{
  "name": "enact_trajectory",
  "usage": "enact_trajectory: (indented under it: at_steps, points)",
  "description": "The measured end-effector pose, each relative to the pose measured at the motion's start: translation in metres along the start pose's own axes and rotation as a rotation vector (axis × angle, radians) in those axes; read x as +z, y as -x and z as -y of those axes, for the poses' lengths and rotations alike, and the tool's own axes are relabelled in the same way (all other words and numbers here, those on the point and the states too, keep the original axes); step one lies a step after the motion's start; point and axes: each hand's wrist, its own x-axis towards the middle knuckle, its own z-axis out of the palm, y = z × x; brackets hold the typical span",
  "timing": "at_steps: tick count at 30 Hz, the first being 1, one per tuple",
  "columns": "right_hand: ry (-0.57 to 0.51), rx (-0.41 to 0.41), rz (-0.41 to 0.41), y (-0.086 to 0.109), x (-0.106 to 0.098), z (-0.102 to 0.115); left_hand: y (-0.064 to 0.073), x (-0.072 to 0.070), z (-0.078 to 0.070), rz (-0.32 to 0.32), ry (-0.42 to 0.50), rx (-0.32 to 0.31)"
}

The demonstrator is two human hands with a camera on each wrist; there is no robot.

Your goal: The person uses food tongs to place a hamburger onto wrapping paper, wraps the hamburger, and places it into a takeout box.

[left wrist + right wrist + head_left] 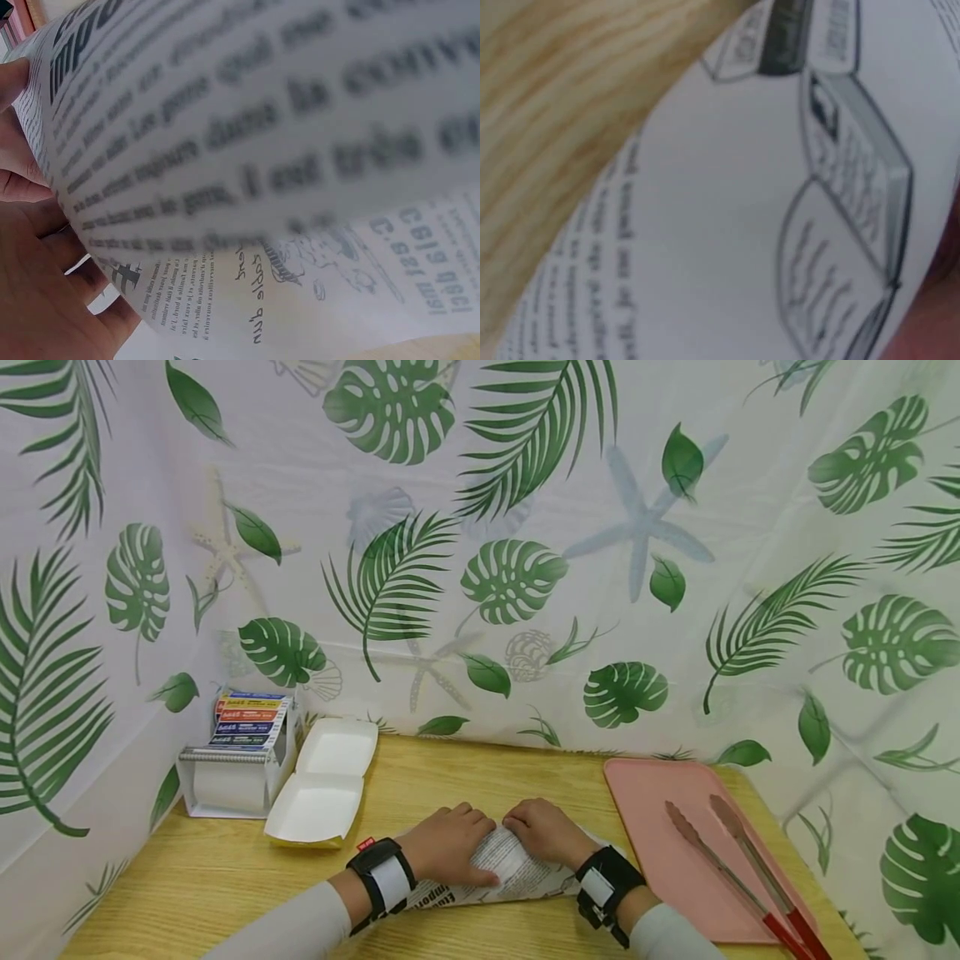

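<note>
A sheet of newsprint-patterned wrapping paper [517, 868] lies bunched and folded over in front of me on the wooden table. My left hand [450, 847] holds its left part, thumb on the near side and fingers over the far edge. My right hand [551, 832] grips the paper's upper right edge with curled fingers, close beside the left hand. In the left wrist view, the curved paper [225, 127] fills most of the picture, with the fingers of a hand [45, 300] along its edge. The right wrist view shows the paper [712, 195] bowed up over the table. Whatever is inside the fold is hidden.
At the left back stands a white dispenser [232, 785] with several coloured boxes on top. Beside it lies an open white takeout box [318, 802]. A pink tray [637, 793] on the right bears red-handled tongs [761, 866]. Leaf-patterned curtains [510, 581] close off the back and sides.
</note>
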Motion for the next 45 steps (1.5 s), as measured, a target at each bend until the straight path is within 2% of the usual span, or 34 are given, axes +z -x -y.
enact_trajectory:
  at_steps: [4,16,23,33,38,42,45]
  points:
    - [0.002,0.007,0.015,0.001,0.002,-0.002,-0.001,0.000,0.000,0.006,0.018,0.003]
    - [0.048,0.001,-0.025,0.002,0.005,-0.003,-0.001,-0.004,-0.003,0.014,0.039,0.000]
    - [0.046,0.029,-0.033,0.003,0.005,-0.003,-0.005,-0.005,-0.002,0.060,0.090,-0.022]
    - [-0.049,0.073,-0.042,0.016,-0.002,-0.011,-0.007,0.000,-0.001,0.060,0.102,-0.020]
    - [-0.109,0.103,-0.035,0.023,-0.008,-0.017,-0.003,0.004,0.003,0.046,0.112,0.014]
    - [-0.139,0.057,0.008,0.032,-0.012,-0.023,-0.002,0.006,0.004,0.036,0.097,0.030]
    - [-0.129,-0.008,0.093,0.042,-0.017,-0.026,-0.005,0.007,0.002,0.046,0.095,0.047]
